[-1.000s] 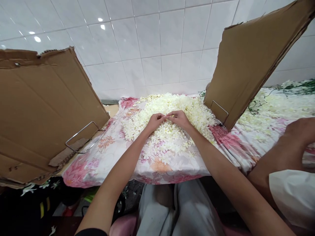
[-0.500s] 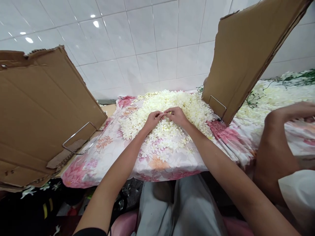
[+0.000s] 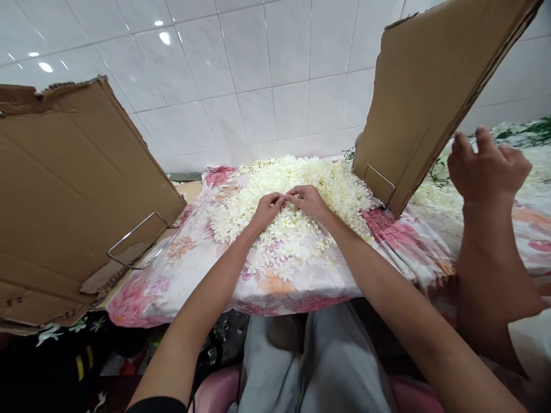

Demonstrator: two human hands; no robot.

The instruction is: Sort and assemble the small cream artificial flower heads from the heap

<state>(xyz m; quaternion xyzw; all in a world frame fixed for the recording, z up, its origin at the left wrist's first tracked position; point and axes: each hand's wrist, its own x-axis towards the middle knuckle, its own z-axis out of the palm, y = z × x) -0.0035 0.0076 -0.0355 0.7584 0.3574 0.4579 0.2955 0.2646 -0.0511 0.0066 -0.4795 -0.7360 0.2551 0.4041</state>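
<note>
My left hand [image 3: 267, 210] and my right hand [image 3: 306, 201] meet at the fingertips over a broad heap of small white flowers [image 3: 340, 189]. Thumb and fingers of each hand are pinched together. Whatever lies between the fingertips is too small to make out. Both wrists rest low, just above the near slope of the heap. Loose white blossoms spread toward me across the floral tablecloth [image 3: 172, 287].
A cardboard panel [image 3: 86, 189] stands at the left and another cardboard panel [image 3: 422, 97] at the right, each with a wire stand. Beyond the right panel, a co-worker's hand [image 3: 491, 166] is raised near more flowers. Behind is a white tiled wall [image 3: 249, 57].
The co-worker's arm at the right has swung up, its hand now lifted beside the right cardboard panel. My own hands have hardly moved.
</note>
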